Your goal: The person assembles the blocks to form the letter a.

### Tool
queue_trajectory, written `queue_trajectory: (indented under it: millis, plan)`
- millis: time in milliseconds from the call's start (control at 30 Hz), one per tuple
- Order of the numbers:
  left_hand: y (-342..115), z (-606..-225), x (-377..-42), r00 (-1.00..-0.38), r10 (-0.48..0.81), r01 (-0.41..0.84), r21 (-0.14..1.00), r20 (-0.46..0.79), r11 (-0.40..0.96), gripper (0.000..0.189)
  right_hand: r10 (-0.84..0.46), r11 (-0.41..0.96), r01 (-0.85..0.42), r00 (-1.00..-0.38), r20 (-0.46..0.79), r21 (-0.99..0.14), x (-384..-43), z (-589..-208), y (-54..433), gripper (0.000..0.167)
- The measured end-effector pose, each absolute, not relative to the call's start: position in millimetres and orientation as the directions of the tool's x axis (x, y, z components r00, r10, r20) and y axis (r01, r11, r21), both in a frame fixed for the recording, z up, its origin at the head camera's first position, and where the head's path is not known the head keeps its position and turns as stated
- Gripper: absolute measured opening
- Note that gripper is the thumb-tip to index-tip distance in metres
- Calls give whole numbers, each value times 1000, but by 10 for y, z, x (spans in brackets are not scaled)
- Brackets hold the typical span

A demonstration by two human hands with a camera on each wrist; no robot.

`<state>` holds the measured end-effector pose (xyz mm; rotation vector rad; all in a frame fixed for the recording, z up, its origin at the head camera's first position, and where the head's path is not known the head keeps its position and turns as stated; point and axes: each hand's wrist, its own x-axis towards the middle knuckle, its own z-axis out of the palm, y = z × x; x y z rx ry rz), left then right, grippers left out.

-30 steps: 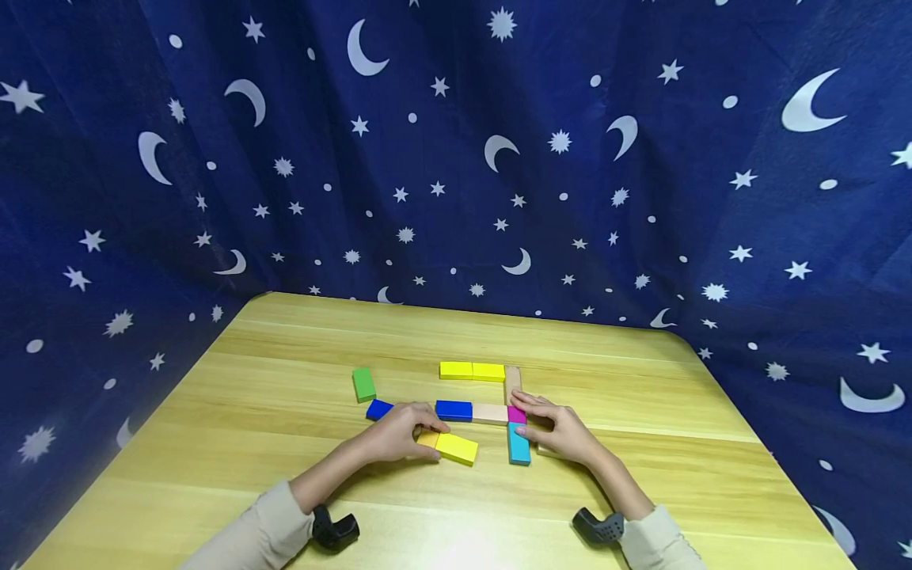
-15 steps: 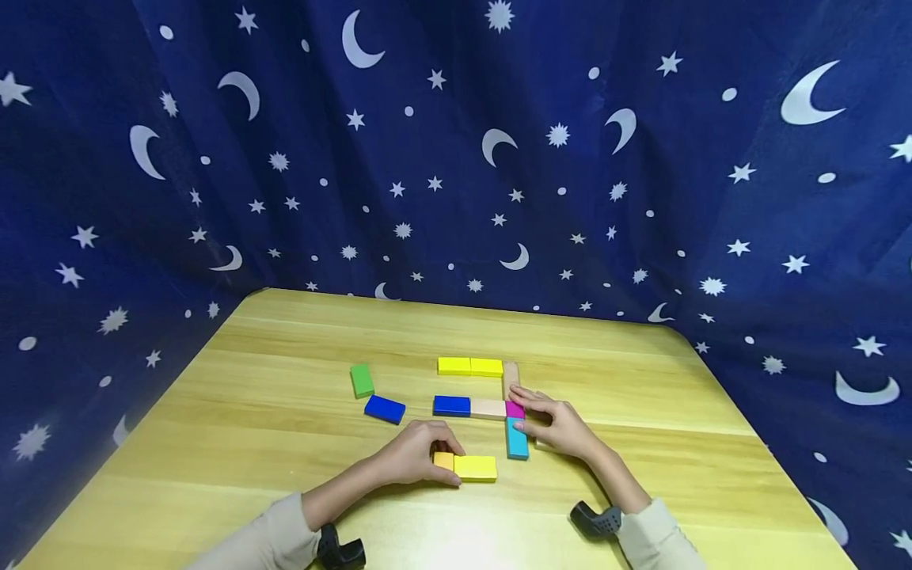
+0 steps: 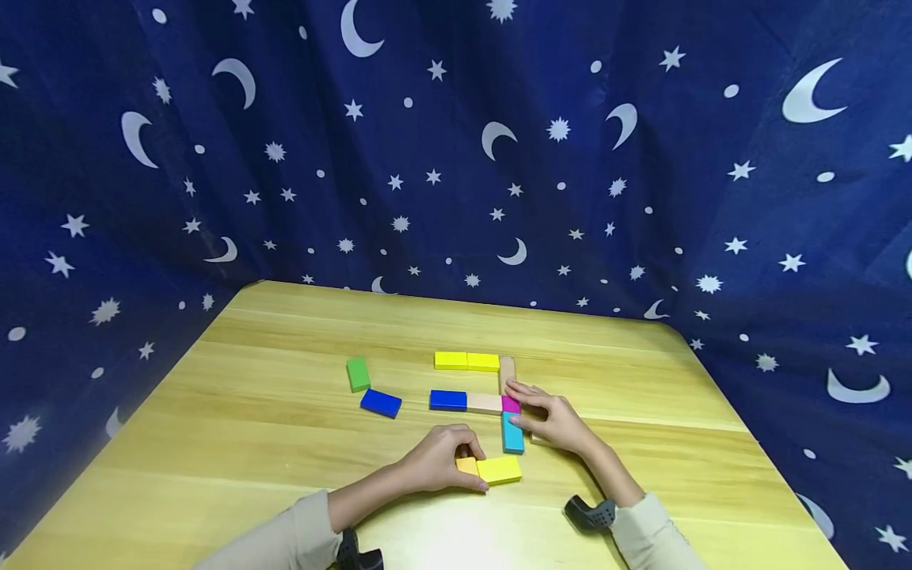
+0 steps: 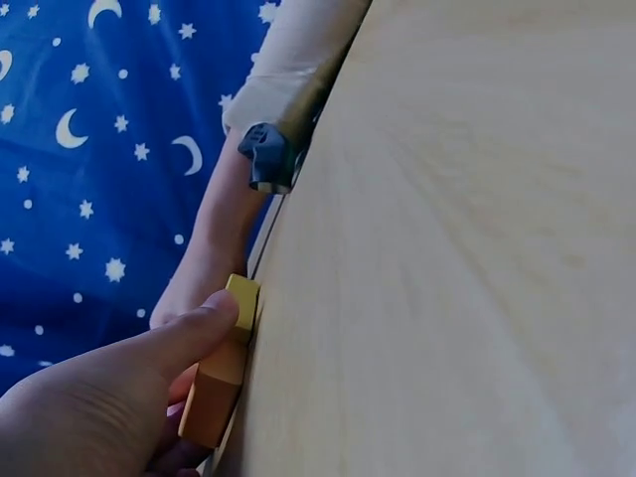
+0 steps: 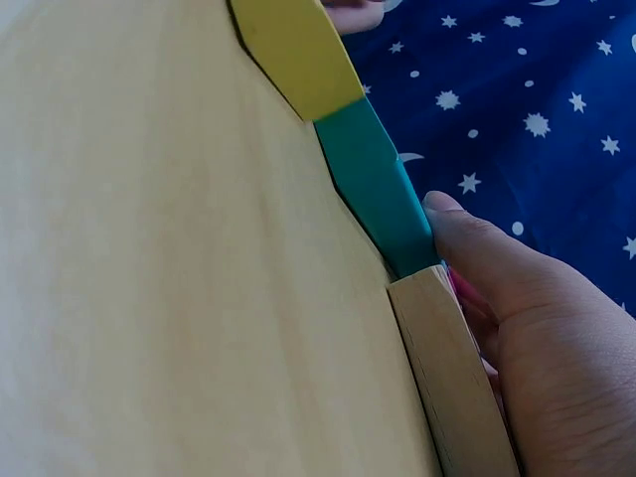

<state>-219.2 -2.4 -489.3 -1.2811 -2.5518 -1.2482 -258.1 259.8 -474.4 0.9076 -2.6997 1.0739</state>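
Note:
My left hand (image 3: 436, 461) holds an orange block (image 3: 466, 465) and a yellow block (image 3: 499, 470) end to end, thumb near their joint. The yellow block's far side meets the near end of the cyan block (image 5: 373, 189) in the right wrist view. My right hand (image 3: 559, 423) rests at the magenta block (image 3: 510, 404) and the cyan block (image 3: 512, 434), its thumb against the cyan one and its fingers partly hidden. A plain wooden block (image 5: 452, 368) lies beside that hand, mostly covered by it in the head view.
A blue block (image 3: 448, 400) and a plain block (image 3: 484, 404) run left from the magenta one. Behind, two yellow blocks (image 3: 466, 361) meet an upright-running plain block (image 3: 507, 372). A green block (image 3: 359, 374) and a loose blue block (image 3: 381, 404) lie left.
My left hand has carried the orange and yellow blocks rightward, past the loose blue block, to the near end of the cyan block. My right hand has stayed in place.

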Motion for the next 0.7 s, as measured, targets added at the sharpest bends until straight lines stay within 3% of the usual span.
queue_trajectory:
  millis: [433,700]
  plan:
    - [-2,-4897,-2214,-689,634,665,654,352,360,33,-503,561,-565,-813,293,-604,-2406,-4446,2465,48]
    - [-6,-4904,-2218,-688,631,666,658,358,352,34,-505,563,-591,-799,326,-578,-2557,-4725,2578,49]
